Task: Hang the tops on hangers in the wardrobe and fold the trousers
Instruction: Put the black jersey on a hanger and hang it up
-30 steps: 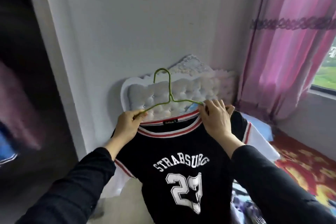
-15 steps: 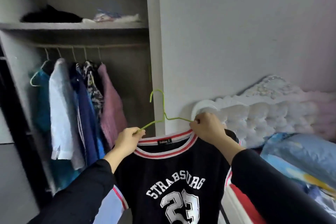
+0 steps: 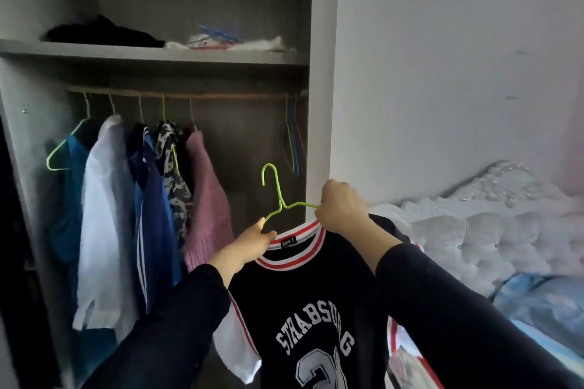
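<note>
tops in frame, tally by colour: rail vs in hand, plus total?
On the rail:
teal top: 1
white top: 1
navy top: 1
black-and-white patterned top: 1
pink top: 1
Held by left hand and right hand, on the green hanger:
black jersey: 1
Total: 6

Black jersey (image 3: 316, 300) with red-white collar, upright on green wire hanger (image 3: 278, 196), before open wardrobe (image 3: 320, 73).

Rail (image 3: 237, 95) bare between pink top (image 3: 205, 199) and spare hangers (image 3: 292, 136); clothes (image 3: 104, 199) crowd its left.
</note>
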The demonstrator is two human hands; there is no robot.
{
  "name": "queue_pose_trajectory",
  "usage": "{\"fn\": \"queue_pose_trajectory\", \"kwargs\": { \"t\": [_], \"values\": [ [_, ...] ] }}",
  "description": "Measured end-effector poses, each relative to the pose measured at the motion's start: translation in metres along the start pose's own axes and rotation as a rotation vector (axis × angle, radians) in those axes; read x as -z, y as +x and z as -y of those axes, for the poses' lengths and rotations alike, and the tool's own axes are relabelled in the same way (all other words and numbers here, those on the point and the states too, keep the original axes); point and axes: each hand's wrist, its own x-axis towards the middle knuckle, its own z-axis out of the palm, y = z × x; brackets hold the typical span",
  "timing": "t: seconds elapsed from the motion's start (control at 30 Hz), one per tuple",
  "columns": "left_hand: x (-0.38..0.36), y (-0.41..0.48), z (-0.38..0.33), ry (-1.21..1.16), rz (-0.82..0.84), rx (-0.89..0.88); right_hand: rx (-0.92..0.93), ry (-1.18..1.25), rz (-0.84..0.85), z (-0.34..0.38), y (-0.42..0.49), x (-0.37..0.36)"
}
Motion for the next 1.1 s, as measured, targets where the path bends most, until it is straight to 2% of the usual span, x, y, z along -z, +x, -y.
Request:
{"fn": "queue_pose_trajectory", "kwargs": {
  "t": [0.33,0.53,0.7,0.87,1.1],
  "values": [
    [0.075,0.153,-0.008,-0.042,-0.108,-0.078,-0.033,0.289,0.064,0.072,0.129,-0.049],
    [0.12,0.22,-0.014,-0.088,-0.14,-0.198,-0.069,0.348,-0.069,0.098,0.192,-0.067],
    [0.16,0.263,-0.027,0.013,-0.215,-0.27,-0.151,0.468,-0.124,0.117,0.237,-0.076],
    [0.21,0.288,-0.041,0.22,-0.371,-0.373,-0.158,0.508,-0.234,0.138,0.282,-0.082],
    [0.284,0.321,-0.037,0.536,-0.572,-0.43,-0.148,0.517,-0.18,0.178,0.337,-0.106]
  ]
}}
